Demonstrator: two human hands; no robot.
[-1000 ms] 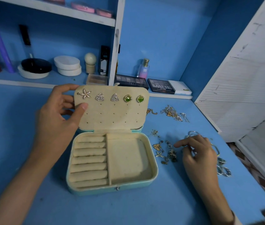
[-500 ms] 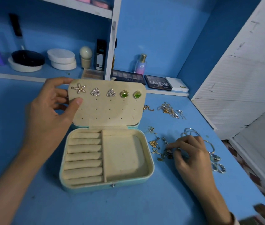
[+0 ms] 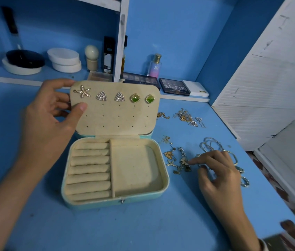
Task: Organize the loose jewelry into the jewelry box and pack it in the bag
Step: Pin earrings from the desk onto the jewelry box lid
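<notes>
Well, the left hand (image 3: 52, 120) pinches the lid (image 3: 114, 118) by its left edge, thumb in front, fingers behind. If it lets go, I'd guess the lid flops and shakes the pinned studs (image 3: 119, 96). The jewelry box (image 3: 165, 171) sits mid-table, long axis left to right, hinge away, clasp toward the person, lid upright facing them. Right of it, the right hand (image 3: 219, 171) pokes a straight forefinger into the loose earrings (image 3: 177, 160), holding nothing. They look tangled, though they're too small to be sure; a snagged one could drag others off the table (image 3: 143, 229).
</notes>
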